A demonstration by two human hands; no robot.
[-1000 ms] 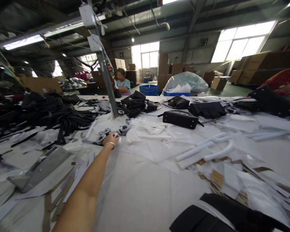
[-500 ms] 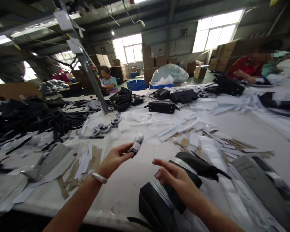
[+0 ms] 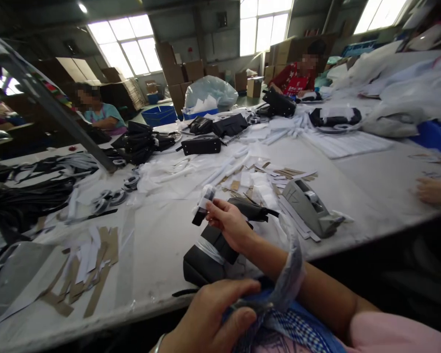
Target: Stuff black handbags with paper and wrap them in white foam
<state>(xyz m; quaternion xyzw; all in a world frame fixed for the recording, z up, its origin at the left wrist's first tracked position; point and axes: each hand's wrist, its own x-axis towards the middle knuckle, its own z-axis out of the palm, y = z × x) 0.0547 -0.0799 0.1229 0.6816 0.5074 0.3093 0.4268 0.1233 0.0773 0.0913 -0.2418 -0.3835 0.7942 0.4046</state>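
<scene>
My right hand pinches a small black strap bundle with a white wrap around it, held above the table. Close to my lap, my left hand has its thumb and forefinger closed on the end of a long translucent white strip. That strip arches over my right forearm and runs back onto the table. Beneath my right hand lies a black bag with a white band around it. Another black piece lies just behind, partly hidden by the hand.
A grey tape dispenser stands at right, another grey dispenser at left. Card strips lie in a heap. Black bags sit farther back. A co-worker's hand rests at the right edge; two people sit across.
The strap bundle has passed from my left hand to my right. My left hand has come down toward my body and taken the strip, now lifted. The view has turned right.
</scene>
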